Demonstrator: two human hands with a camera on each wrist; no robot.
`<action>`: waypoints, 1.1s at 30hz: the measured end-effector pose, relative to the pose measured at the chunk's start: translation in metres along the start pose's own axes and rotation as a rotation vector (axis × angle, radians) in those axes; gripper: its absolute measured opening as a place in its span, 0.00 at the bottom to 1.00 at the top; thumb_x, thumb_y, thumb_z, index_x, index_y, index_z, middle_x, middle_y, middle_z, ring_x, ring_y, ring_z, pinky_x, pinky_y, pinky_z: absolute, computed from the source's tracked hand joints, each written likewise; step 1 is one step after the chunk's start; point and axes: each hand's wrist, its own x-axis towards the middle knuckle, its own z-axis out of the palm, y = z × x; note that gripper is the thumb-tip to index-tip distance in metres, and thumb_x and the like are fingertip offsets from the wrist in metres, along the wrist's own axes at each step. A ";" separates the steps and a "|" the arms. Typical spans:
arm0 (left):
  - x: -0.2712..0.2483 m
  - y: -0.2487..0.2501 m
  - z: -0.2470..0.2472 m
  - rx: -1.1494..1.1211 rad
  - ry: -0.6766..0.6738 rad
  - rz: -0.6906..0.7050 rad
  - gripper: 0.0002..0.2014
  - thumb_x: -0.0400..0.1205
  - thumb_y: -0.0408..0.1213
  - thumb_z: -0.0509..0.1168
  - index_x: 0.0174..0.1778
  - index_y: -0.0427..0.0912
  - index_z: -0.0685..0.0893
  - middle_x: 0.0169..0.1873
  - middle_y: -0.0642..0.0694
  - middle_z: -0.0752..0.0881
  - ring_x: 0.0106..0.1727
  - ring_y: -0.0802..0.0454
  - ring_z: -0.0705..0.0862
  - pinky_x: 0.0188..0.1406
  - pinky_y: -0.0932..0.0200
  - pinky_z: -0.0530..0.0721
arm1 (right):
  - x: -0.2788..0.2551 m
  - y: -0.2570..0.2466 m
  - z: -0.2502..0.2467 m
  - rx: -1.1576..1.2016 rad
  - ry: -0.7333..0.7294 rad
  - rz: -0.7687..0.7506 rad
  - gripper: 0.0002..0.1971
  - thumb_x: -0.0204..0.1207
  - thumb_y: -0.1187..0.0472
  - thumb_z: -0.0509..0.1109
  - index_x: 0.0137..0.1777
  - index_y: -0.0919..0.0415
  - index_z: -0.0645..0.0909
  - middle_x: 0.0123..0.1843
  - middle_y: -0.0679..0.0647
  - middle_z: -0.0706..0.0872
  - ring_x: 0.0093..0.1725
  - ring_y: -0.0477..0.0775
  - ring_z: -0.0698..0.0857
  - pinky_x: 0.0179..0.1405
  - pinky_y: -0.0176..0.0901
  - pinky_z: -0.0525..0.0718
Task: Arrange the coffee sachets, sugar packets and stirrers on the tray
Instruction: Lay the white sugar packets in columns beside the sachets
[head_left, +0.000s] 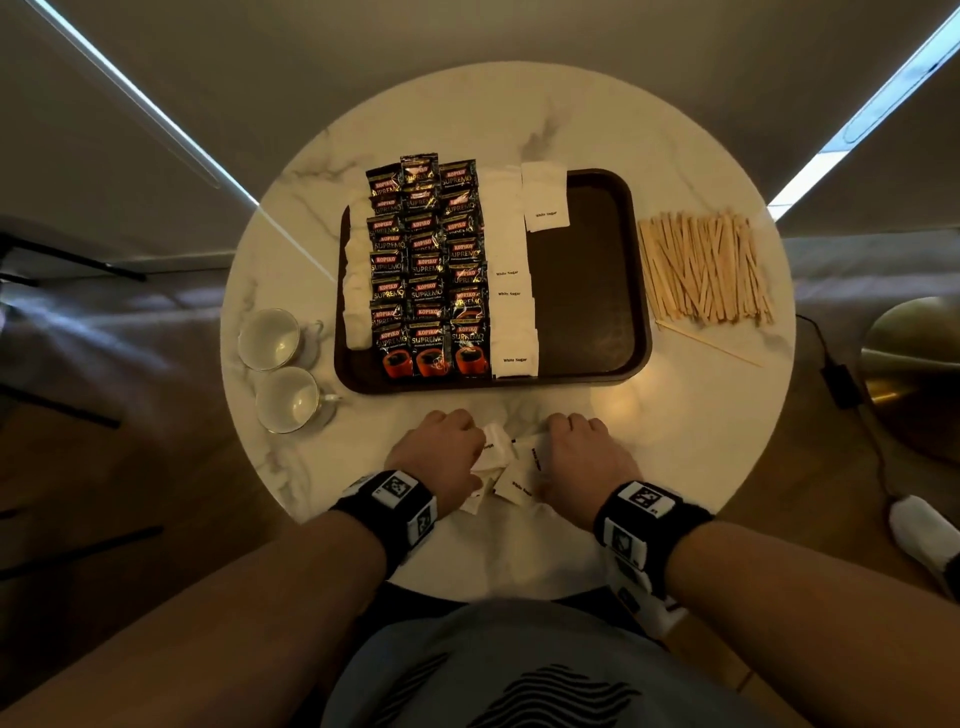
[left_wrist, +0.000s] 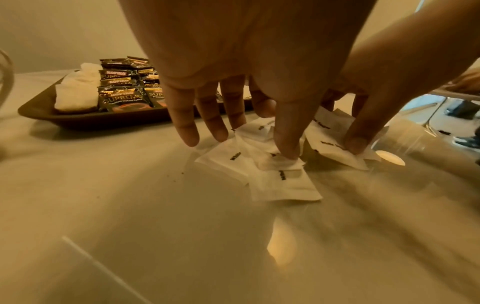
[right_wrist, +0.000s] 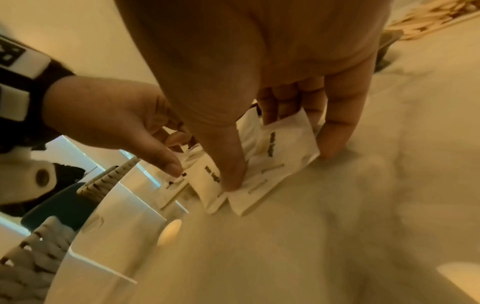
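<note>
**Both hands gather loose sugar packets in front of the tray**

The dark tray (head_left: 636, 291) sits in the middle of the round marble worktop (head_left: 467, 119) and serves as the reference here. On its left half stand three columns of black coffee sachets (head_left: 427, 270), overlapping like roof tiles, with a strip of white packets (head_left: 357, 280) along the tray's left edge. Just right of the sachets runs a column of white sugar packets (head_left: 511, 291), and one further packet (head_left: 544, 196) lies at the tray's far edge, starting a second column. The right part of the tray is bare dark surface.

Right of the tray, on the worktop, lies a loose heap of wooden stirrers (head_left: 704, 267), with a single thin stick (head_left: 709, 344) apart from it towards the near side. Left of the tray stand two glass cups (head_left: 278, 369), side by side.

On the near side of the tray, close to the worktop's edge, a small jumble of sugar packets (head_left: 506, 462) lies between the two hands. The left hand (head_left: 441, 452) has its fingers (left_wrist: 182, 123) curled down onto the packets, its thumb pressing one corner. The right hand (head_left: 584, 454) pinches packets between thumb and fingers (right_wrist: 340, 119), one packet standing tilted in that grip. Both wrists wear black bands with printed markers.
</note>
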 end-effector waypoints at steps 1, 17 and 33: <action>-0.002 0.002 0.001 -0.036 0.012 -0.015 0.16 0.80 0.56 0.72 0.51 0.50 0.78 0.63 0.49 0.78 0.65 0.45 0.75 0.63 0.44 0.83 | 0.001 -0.002 0.000 -0.013 -0.022 -0.004 0.24 0.81 0.51 0.71 0.72 0.61 0.72 0.69 0.60 0.80 0.67 0.61 0.79 0.65 0.50 0.80; 0.006 0.022 0.007 -0.414 -0.064 -0.395 0.22 0.77 0.38 0.78 0.63 0.40 0.80 0.60 0.39 0.85 0.61 0.40 0.86 0.57 0.49 0.87 | 0.004 -0.016 -0.002 0.127 -0.089 -0.024 0.14 0.82 0.57 0.71 0.66 0.53 0.80 0.59 0.56 0.87 0.60 0.60 0.86 0.50 0.47 0.82; -0.019 -0.026 -0.029 -0.737 0.138 -0.353 0.13 0.72 0.45 0.83 0.47 0.53 0.87 0.42 0.55 0.88 0.44 0.57 0.86 0.33 0.62 0.74 | 0.023 0.008 -0.070 0.897 -0.257 0.030 0.14 0.69 0.62 0.87 0.53 0.53 0.90 0.52 0.52 0.95 0.54 0.53 0.93 0.61 0.56 0.91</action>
